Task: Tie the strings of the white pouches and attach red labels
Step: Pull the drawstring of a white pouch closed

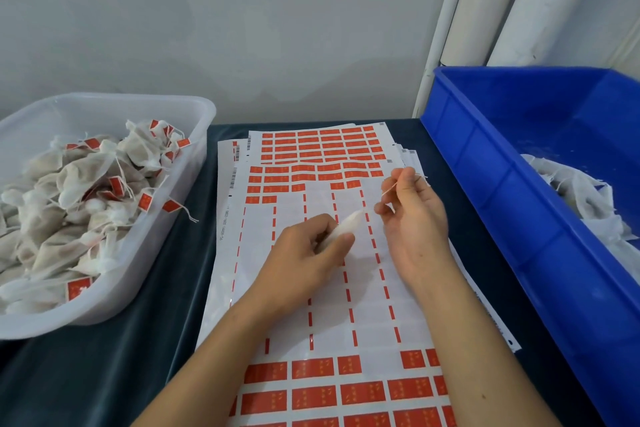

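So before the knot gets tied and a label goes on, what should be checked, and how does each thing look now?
1. Pouch held firm: ok, the left hand grips it over the label sheet.
2. String under control: ok, the right hand pinches it, drawn up from the pouch.
3. Knot made: cannot tell, the neck is too small to read.
4. Red labels at hand: ok, full rows remain near and far on the sheet.
5. Room in the clear tub of labelled pouches: ok, though well filled.
6. More pouches in the blue bin: ok, a white heap shows.
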